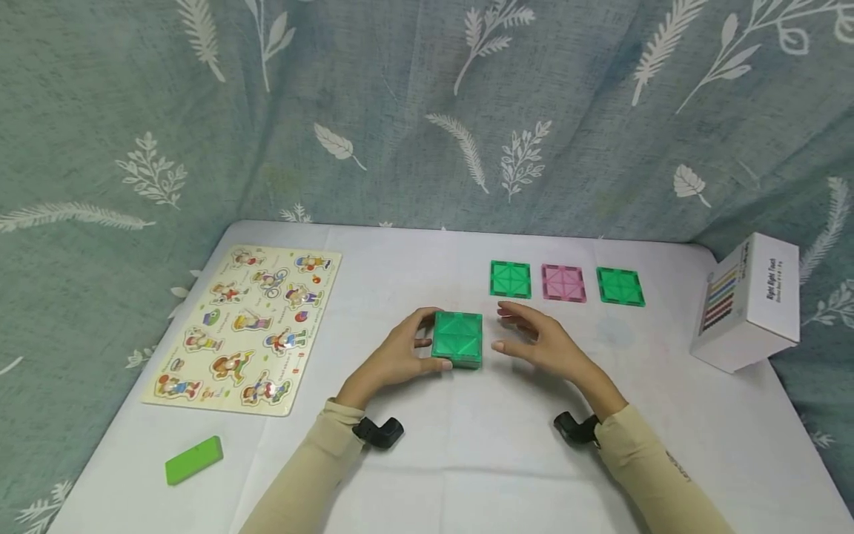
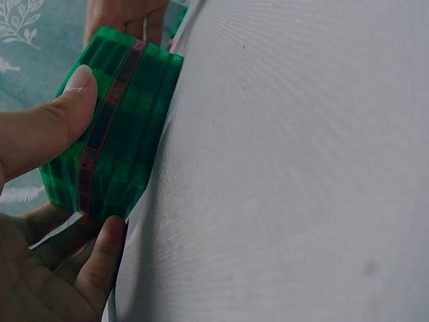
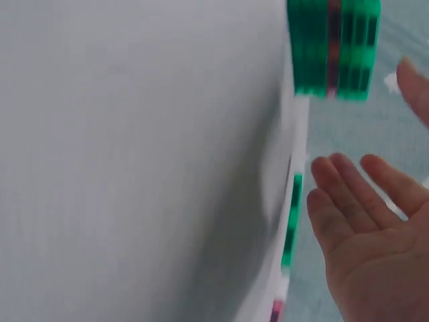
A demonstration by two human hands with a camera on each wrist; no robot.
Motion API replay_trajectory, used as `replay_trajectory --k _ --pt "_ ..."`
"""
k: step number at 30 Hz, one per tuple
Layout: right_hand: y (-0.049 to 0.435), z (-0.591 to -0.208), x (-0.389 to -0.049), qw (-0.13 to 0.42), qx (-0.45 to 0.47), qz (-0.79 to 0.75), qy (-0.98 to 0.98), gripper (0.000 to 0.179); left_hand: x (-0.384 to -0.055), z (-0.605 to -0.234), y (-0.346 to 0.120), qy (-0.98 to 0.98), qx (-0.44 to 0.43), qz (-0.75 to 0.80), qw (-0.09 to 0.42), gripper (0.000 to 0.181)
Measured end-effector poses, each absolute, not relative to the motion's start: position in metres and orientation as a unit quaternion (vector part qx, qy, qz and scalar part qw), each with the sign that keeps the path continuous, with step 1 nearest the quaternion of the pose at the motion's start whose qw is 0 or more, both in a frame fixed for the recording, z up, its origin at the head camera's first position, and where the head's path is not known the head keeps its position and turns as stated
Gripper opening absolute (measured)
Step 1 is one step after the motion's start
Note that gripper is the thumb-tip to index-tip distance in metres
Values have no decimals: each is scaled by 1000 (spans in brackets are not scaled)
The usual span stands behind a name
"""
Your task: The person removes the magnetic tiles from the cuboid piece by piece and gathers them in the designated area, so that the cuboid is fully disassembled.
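A stack of square green translucent magnetic tiles [image 1: 457,337] stands at mid-table, with one thin red-pink layer [image 2: 100,127] among the green in the left wrist view. My left hand [image 1: 400,352] holds the stack from its left side. The thumb [image 2: 77,97] lies on one side face and the fingers [image 2: 100,261] are round the opposite side. To the right of the stack is my right hand [image 1: 547,345], apart from it, with nothing in it. In the right wrist view its fingers [image 3: 348,201] reach out with a gap to the stack.
Behind my right hand lie a green tile [image 1: 510,279], a pink tile [image 1: 563,282] and another green tile [image 1: 620,286] in a row. A picture puzzle board [image 1: 227,356] is at left, a light-green block [image 1: 193,460] nearer. A white box [image 1: 767,297] stands at right.
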State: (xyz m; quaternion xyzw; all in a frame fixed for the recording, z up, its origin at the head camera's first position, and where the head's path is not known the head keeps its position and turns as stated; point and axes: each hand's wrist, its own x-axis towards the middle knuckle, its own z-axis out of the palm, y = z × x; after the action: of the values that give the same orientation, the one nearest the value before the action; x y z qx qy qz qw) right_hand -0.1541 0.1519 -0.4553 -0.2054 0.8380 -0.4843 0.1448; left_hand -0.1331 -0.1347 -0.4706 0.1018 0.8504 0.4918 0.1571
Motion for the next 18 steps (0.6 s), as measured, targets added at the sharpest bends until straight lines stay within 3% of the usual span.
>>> replay_trajectory --k 6,18 --pt "132 -456 -150 155 -255 -466 833 99 -133 -469 -135 850 107 489 164 92" --pt "113 -456 -150 136 -277 -448 839 91 -134 -467 -135 854 113 480 165 94"
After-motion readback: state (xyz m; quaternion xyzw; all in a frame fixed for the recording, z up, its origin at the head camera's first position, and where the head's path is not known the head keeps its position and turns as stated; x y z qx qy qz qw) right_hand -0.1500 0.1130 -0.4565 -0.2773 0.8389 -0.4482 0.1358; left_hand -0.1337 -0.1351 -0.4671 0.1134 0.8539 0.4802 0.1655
